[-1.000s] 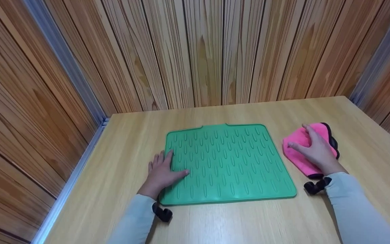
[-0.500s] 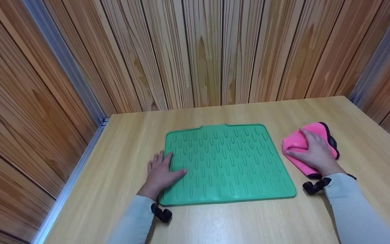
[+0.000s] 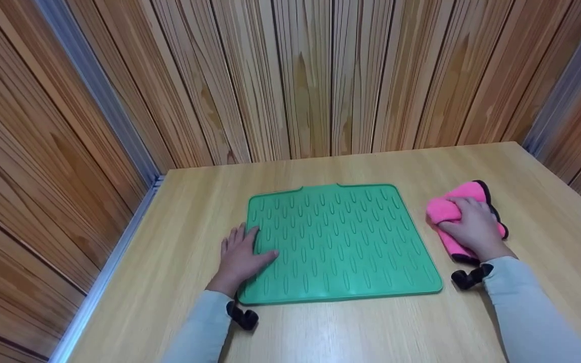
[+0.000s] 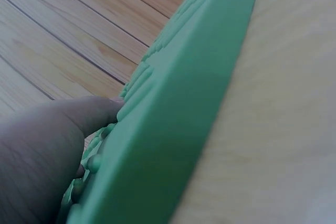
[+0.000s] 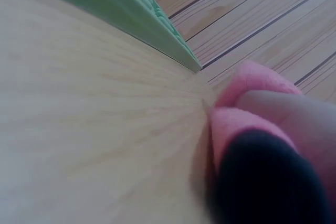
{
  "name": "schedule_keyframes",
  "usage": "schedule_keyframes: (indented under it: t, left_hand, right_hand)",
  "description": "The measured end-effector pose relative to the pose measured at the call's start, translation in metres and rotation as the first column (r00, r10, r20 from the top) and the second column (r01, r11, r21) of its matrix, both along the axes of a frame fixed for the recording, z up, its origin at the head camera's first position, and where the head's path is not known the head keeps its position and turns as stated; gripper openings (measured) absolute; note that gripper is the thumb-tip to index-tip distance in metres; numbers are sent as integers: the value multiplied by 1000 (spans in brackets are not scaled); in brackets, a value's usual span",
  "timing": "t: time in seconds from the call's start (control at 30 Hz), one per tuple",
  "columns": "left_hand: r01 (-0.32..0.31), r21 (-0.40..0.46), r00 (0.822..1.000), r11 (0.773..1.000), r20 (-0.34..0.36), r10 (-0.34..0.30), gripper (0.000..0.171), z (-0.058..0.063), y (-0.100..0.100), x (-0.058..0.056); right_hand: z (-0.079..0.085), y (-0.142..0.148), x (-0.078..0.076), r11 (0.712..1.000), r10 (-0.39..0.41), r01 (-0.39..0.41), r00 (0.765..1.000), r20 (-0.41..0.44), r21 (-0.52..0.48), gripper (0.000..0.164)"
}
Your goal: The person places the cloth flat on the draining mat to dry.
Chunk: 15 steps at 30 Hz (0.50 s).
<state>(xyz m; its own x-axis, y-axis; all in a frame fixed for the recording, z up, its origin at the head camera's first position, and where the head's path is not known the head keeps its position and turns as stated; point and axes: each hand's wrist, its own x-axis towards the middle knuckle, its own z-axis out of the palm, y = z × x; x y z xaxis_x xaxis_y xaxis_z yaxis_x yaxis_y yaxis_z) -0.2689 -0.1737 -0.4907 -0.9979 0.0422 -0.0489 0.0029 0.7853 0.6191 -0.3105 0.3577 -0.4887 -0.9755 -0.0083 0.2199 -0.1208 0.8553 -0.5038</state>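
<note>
A green mat (image 3: 341, 242) with rows of raised oval ridges lies flat on the table. My left hand (image 3: 240, 259) rests on its left edge, fingers spread and straight, the thumb reaching over the ridges. In the left wrist view the thumb (image 4: 89, 111) touches the mat's top close to the thick green rim (image 4: 173, 108). To the right of the mat, my right hand (image 3: 474, 227) grips a pink cloth (image 3: 444, 209) with black edging, bunched between thumb and fingers. The right wrist view has the pink cloth (image 5: 257, 80) folded around the thumb; the fingertips are hidden.
The light wooden table (image 3: 321, 333) extends around the mat on all sides. Wood-plank walls (image 3: 300, 75) stand behind it and at both sides, with a metal strip (image 3: 104, 282) along the left. Each wrist wears a black camera mount (image 3: 472, 277).
My right fingers and thumb have drawn together and bunched the pink cloth, which has narrowed and shifted slightly right. The left hand and the mat have stayed in place.
</note>
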Motion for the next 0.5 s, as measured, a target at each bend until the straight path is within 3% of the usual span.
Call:
schedule_keyframes:
  t: [0.5]
  left_hand:
    - [5, -7, 1000, 1000, -4, -5, 96, -2, -2, 0]
  right_hand:
    - [1, 1, -1, 999, 3, -2, 1000, 25, -41, 75]
